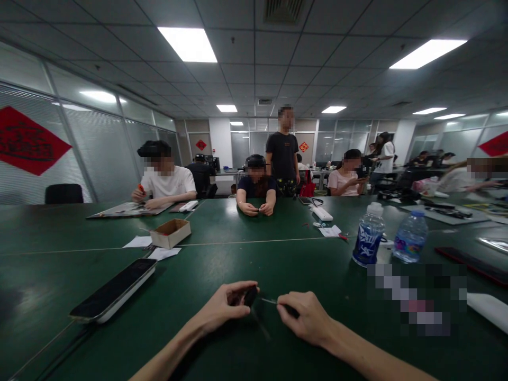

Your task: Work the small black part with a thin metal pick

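Note:
Low over the green table, my left hand (234, 301) is closed around a small black object (250, 296), held between thumb and fingers. Its exact kind is not clear. My right hand (304, 316), just to the right, pinches a thin silvery rod (269, 300) whose tip points at the black object. Whether the tip touches it I cannot tell. The rod's other end is hidden inside my right fingers. A faint, blurred thin strand hangs below the black object.
A phone on a white block (115, 291) lies left, near an open cardboard box (170, 234) and paper scraps. Two bottles, one dark blue (367, 238) and one clear (410, 241), stand right. Across the green table (222, 264) several people sit; one person (282, 153) stands behind.

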Demonstrator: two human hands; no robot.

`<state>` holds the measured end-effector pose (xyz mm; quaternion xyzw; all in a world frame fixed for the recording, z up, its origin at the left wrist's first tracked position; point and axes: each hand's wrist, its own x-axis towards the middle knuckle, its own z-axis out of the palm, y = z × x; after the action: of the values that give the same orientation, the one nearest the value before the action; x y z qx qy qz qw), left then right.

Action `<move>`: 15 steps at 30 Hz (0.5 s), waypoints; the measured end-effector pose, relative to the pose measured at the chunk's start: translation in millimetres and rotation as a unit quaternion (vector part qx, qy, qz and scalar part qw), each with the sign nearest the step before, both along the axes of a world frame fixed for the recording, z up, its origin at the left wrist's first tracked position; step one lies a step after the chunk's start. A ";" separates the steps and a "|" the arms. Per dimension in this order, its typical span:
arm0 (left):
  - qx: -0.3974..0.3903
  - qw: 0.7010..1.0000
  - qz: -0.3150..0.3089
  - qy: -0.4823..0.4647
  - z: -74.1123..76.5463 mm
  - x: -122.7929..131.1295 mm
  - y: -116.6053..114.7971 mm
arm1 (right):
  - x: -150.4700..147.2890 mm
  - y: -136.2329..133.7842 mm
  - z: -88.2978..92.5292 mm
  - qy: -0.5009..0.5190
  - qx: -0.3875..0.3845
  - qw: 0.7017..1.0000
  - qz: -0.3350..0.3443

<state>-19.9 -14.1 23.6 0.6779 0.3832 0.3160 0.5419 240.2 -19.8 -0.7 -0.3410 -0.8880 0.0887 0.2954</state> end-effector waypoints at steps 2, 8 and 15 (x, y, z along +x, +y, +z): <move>-0.005 1.000 -0.004 -0.002 -0.8 0.7 -0.4 | -0.6 0.3 0.3 -0.002 -0.004 1.000 -0.005; -0.014 1.000 -0.023 -0.002 -1.8 -0.1 -0.4 | -1.1 -0.9 1.1 -0.012 -0.007 1.000 -0.021; -0.001 0.999 -0.032 0.042 -0.2 -1.5 0.4 | -1.0 -0.8 1.1 -0.021 -0.013 0.999 -0.029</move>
<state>-21.5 -13.7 23.5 0.7018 0.3846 0.2693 0.5359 239.2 -20.6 0.4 -0.3719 -0.8827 0.0848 0.2745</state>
